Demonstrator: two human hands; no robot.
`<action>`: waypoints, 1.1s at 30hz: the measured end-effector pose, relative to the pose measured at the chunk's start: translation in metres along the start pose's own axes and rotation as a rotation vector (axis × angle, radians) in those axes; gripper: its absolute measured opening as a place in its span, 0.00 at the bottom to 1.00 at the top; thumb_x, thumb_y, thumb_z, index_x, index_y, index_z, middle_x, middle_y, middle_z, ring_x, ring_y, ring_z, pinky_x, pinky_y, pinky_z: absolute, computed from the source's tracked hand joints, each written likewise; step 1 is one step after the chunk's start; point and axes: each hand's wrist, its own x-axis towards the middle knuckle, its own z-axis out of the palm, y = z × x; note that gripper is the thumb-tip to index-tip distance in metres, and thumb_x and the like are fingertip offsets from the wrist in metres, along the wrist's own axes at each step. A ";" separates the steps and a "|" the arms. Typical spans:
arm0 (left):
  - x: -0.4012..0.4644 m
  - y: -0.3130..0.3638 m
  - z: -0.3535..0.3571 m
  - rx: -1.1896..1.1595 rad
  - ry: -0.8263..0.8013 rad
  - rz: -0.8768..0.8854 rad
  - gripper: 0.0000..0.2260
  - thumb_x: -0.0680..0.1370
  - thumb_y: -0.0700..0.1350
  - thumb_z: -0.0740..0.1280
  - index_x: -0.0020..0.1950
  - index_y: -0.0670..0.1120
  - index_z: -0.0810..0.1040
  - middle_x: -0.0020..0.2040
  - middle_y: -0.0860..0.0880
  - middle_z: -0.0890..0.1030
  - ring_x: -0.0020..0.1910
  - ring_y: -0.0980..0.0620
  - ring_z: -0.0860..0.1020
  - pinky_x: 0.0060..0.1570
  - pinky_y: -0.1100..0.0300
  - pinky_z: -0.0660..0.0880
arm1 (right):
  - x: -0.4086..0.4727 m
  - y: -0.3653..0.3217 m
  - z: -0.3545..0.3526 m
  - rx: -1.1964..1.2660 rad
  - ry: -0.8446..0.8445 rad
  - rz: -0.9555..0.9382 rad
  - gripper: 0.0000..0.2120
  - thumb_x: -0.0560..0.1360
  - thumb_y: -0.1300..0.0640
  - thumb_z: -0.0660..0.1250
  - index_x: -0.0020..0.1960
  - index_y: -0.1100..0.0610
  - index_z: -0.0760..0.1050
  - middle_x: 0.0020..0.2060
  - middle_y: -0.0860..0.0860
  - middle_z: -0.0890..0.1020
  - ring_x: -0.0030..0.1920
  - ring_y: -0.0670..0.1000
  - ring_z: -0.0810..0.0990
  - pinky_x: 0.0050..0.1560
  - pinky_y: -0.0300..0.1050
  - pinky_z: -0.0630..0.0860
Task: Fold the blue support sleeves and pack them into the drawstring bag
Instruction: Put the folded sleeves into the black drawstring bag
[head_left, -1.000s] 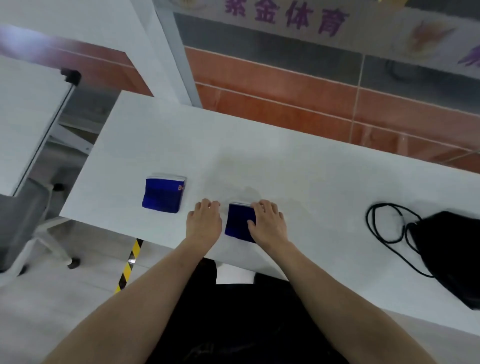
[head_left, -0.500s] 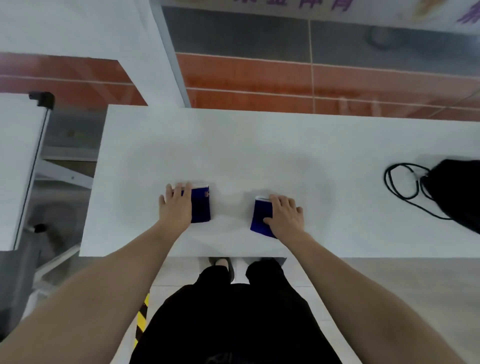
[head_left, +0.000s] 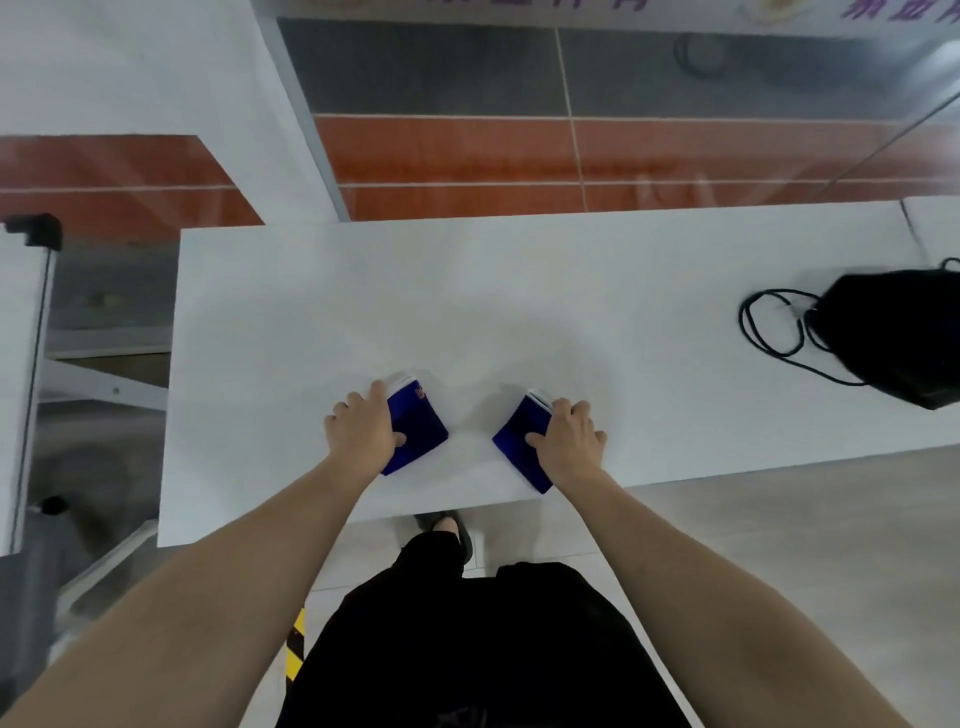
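Note:
Two folded blue support sleeves lie near the front edge of the white table (head_left: 519, 291). My left hand (head_left: 361, 431) grips the left sleeve (head_left: 418, 423), thumb on top and fingers around its left side; the sleeve is tilted. My right hand (head_left: 569, 436) grips the right sleeve (head_left: 517, 441) the same way, tilted the opposite way. A small gap separates the two sleeves. The black drawstring bag (head_left: 898, 332) lies at the table's right end, its black cord (head_left: 769, 327) looped toward the middle.
A second white table (head_left: 21, 364) stands to the left across a gap. The wall with red and grey tiles runs behind the table. The floor and my black trousers lie below the front edge.
My left hand moved from beside the right sleeve to the left sleeve and closed on it. Both sleeves have turned at an angle and now sit closer together.

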 end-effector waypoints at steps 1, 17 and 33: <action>-0.003 0.004 0.002 -0.005 -0.010 0.004 0.31 0.73 0.57 0.74 0.69 0.48 0.64 0.54 0.44 0.78 0.54 0.42 0.76 0.47 0.52 0.67 | -0.001 0.002 0.000 0.022 0.002 -0.003 0.20 0.79 0.48 0.70 0.65 0.57 0.69 0.57 0.54 0.73 0.57 0.58 0.78 0.59 0.55 0.70; -0.089 0.247 -0.012 -0.398 0.207 0.416 0.13 0.85 0.43 0.54 0.65 0.42 0.72 0.59 0.44 0.77 0.53 0.43 0.77 0.54 0.42 0.75 | -0.055 0.156 -0.085 0.969 0.381 0.144 0.20 0.85 0.52 0.61 0.76 0.54 0.69 0.66 0.49 0.79 0.62 0.48 0.79 0.60 0.45 0.78; -0.225 0.533 0.014 -0.586 0.211 0.661 0.12 0.85 0.44 0.55 0.63 0.41 0.72 0.57 0.45 0.75 0.53 0.43 0.76 0.56 0.41 0.74 | -0.121 0.414 -0.186 1.250 0.716 0.098 0.14 0.83 0.56 0.61 0.45 0.38 0.76 0.48 0.61 0.81 0.50 0.65 0.80 0.49 0.68 0.80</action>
